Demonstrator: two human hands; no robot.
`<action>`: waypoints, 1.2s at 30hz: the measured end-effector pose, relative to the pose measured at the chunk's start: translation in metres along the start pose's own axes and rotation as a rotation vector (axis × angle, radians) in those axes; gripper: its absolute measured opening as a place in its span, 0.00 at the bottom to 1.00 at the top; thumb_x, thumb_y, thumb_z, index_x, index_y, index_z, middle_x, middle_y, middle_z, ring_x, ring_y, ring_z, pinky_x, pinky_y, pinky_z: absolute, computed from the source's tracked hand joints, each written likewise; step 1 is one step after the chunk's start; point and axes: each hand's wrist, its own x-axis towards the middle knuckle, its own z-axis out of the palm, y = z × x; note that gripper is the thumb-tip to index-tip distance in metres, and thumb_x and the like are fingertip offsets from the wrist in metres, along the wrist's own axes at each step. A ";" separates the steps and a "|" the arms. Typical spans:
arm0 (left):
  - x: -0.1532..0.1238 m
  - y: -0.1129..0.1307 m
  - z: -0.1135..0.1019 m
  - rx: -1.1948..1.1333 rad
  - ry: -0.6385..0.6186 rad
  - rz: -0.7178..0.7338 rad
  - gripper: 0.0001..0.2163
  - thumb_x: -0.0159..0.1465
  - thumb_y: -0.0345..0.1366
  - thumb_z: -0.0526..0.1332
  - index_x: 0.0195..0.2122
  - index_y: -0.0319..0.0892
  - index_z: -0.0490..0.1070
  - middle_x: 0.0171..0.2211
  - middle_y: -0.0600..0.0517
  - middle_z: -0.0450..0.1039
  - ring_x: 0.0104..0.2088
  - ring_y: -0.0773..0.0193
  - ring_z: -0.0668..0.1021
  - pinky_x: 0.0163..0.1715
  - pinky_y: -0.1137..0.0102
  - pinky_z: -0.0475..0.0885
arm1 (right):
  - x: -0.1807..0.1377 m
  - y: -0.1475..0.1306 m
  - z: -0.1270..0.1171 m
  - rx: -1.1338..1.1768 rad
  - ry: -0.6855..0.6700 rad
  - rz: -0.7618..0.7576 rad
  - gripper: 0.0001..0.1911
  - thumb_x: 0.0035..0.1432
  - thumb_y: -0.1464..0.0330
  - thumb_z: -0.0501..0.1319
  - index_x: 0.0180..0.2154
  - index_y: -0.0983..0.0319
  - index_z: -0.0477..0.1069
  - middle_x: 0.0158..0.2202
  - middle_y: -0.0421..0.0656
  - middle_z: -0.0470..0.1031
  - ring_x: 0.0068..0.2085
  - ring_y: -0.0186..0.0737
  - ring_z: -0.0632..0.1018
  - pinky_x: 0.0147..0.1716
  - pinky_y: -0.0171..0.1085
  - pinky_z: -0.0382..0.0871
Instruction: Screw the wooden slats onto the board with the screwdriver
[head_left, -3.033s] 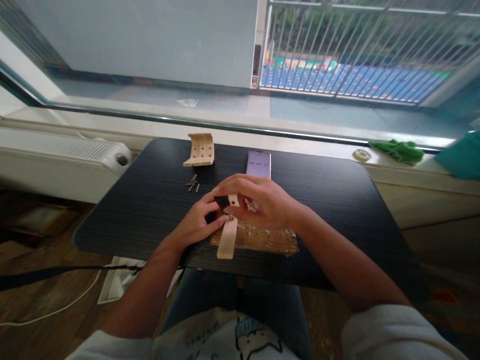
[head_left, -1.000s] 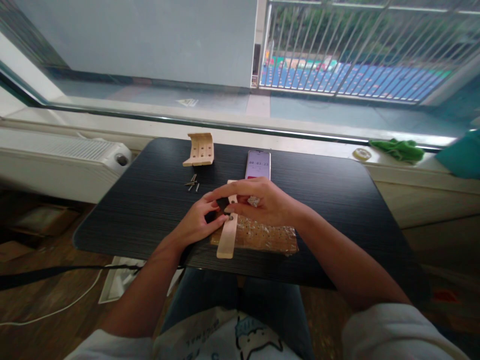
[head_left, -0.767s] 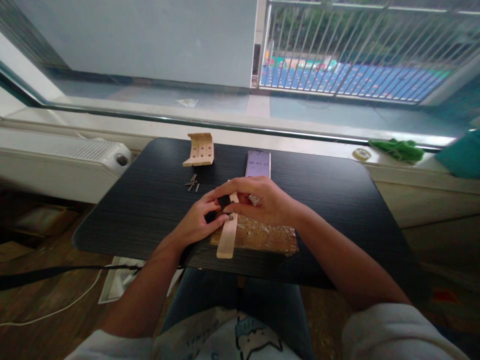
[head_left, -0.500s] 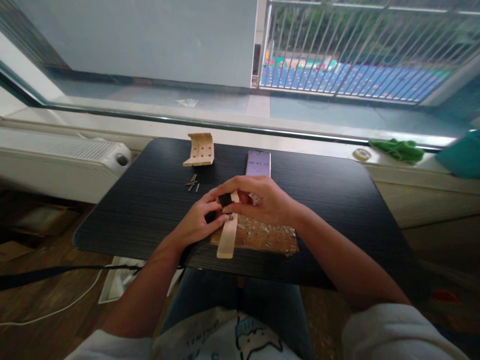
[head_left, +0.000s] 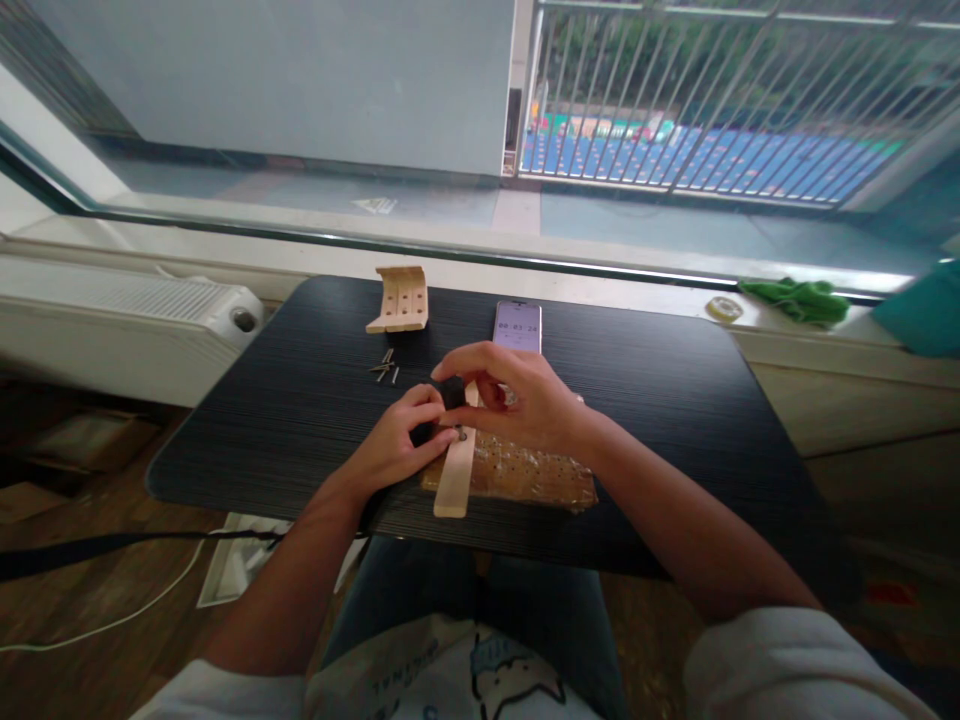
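Note:
My right hand (head_left: pixel 525 395) is closed on a small black block (head_left: pixel 451 392), gripping it between thumb and fingers above a pale wooden strip (head_left: pixel 454 480). The strip lies across a brown, tape-wrapped slab (head_left: pixel 532 470) dotted with small holes. My left hand (head_left: pixel 397 435) is closed at the strip's left side, its thumb tip beside a dark hole or pin head (head_left: pixel 462 435); I cannot tell which. Part of the strip's far end is hidden behind my right hand. Beyond my left hand, several thin metal pins (head_left: pixel 386 366) lie loose on the table.
A curved wooden piece with holes (head_left: pixel 405 298) stands at the back of the black table (head_left: pixel 285 400). Behind my right hand lies a phone (head_left: pixel 519 325) showing a timer. A tape roll (head_left: pixel 724 309) and green cloth (head_left: pixel 796 301) rest on the windowsill. A radiator (head_left: pixel 127 310) is at left.
My right hand has risen and tilted slightly, and the black block has shifted a little upward with it. My left hand and the strip keep their place.

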 end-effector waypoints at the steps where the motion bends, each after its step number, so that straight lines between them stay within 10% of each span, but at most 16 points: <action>1: 0.000 0.000 0.000 -0.004 0.004 0.007 0.09 0.62 0.39 0.58 0.30 0.40 0.71 0.38 0.48 0.70 0.42 0.57 0.74 0.44 0.64 0.71 | 0.000 0.000 0.000 -0.003 0.006 -0.016 0.13 0.59 0.71 0.62 0.45 0.64 0.66 0.37 0.38 0.72 0.27 0.22 0.68 0.24 0.25 0.62; 36: 0.000 0.000 0.000 0.009 -0.007 0.009 0.09 0.62 0.39 0.59 0.30 0.39 0.72 0.37 0.48 0.71 0.41 0.58 0.74 0.43 0.65 0.71 | 0.001 -0.003 -0.007 -0.076 -0.102 0.056 0.13 0.60 0.73 0.57 0.48 0.65 0.66 0.37 0.40 0.72 0.25 0.23 0.68 0.25 0.28 0.63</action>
